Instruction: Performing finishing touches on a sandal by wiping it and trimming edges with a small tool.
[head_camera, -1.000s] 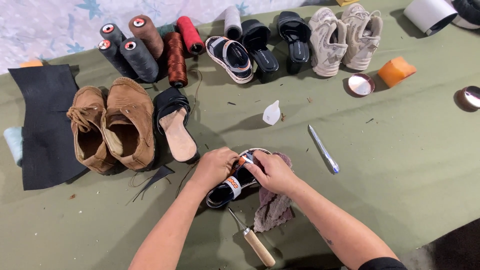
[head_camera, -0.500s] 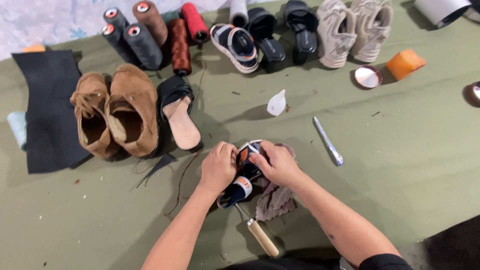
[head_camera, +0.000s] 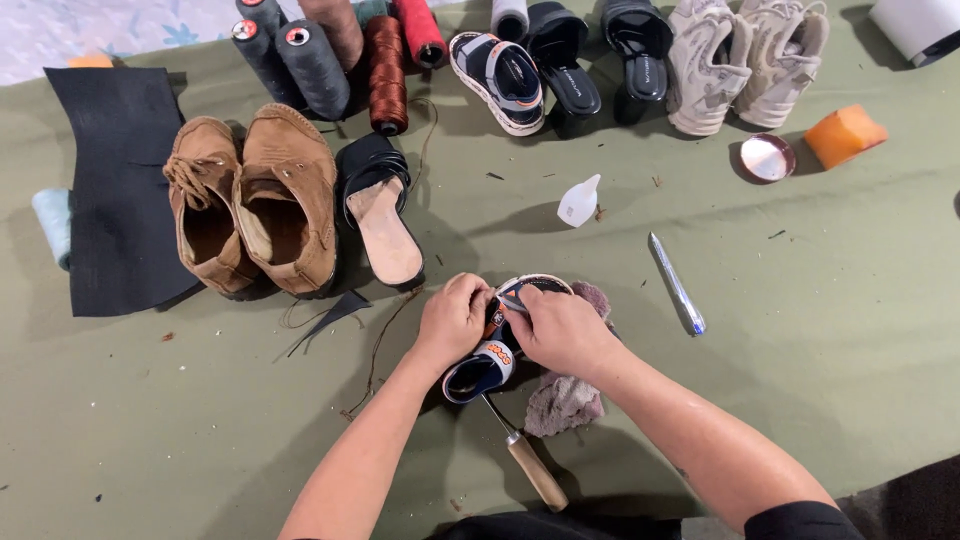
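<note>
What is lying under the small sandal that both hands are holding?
Under the small sandal lies a pinkish cloth and an awl with a wooden handle. The left hand and right hand hide the rest.
</note>
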